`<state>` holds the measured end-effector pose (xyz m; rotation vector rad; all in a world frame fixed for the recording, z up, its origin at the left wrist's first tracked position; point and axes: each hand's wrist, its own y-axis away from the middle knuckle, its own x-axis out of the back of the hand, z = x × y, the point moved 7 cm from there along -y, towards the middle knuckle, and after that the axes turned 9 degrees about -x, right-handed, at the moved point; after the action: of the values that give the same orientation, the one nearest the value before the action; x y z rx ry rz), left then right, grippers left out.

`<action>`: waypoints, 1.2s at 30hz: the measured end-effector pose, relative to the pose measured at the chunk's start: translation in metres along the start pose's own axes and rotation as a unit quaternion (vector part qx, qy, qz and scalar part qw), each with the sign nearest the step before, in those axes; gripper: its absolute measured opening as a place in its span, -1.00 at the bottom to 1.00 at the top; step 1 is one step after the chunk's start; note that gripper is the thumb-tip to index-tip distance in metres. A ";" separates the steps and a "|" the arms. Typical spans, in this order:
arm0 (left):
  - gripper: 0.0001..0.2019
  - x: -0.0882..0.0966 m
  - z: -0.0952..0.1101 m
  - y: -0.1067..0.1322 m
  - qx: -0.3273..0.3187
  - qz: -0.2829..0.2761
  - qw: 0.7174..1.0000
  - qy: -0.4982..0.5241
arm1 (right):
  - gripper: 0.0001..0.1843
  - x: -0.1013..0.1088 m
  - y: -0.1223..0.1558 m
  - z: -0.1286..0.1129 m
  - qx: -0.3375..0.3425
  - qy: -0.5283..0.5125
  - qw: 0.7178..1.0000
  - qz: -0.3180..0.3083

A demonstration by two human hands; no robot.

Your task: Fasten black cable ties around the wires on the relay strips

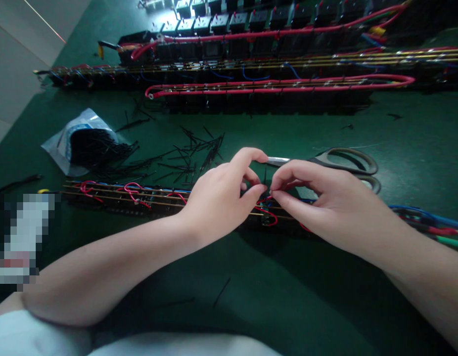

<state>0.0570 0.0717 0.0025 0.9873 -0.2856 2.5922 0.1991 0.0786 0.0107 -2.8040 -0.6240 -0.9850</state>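
Note:
My left hand [223,198] and my right hand [321,200] meet over a long strip assembly [162,195] with brass-coloured rods, small green boards and red wires. A thin black cable tie [265,176] stands up at my left thumb tip. My left thumb and fingers close around it, with the index finger arched above. The thumb and index finger of my right hand pinch together right beside it, seemingly on the tie's other end; the fingertips hide most of it. Behind my right hand lie scissors [347,159], their blade pointing left past my left index fingertip.
An open plastic bag [69,148] spills black cable ties [192,148] over the green table [199,316]. Further strip assemblies with red cables [251,89] and rows of black sockets [240,22] lie across the back. Blue and green wires [436,222] run off at the right.

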 end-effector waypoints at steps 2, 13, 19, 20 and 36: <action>-0.67 0.001 -0.001 0.001 -0.005 0.020 1.000 0.014 | -0.86 -0.001 0.000 0.000 0.001 0.001 1.000 -0.001; -0.75 0.013 0.021 0.016 -0.189 0.138 0.966 -0.106 | -0.92 0.002 0.000 0.001 -0.003 -0.013 1.000 0.000; -0.72 0.012 0.027 0.026 -0.218 0.167 0.944 -0.182 | -0.90 0.003 0.001 -0.002 0.000 -0.010 1.000 -0.003; -0.71 0.013 0.027 0.026 -0.213 0.164 0.946 -0.183 | -0.89 0.003 0.001 -0.002 0.001 -0.011 1.000 -0.003; -0.76 0.008 -0.010 -0.012 -0.034 -0.099 0.987 0.122 | -0.84 0.057 0.006 0.001 -0.090 0.165 0.977 0.097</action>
<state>0.0497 0.0883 0.0013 0.6308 -0.1982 2.4698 0.2424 0.0928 0.0460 -2.6837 -0.2248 -1.4833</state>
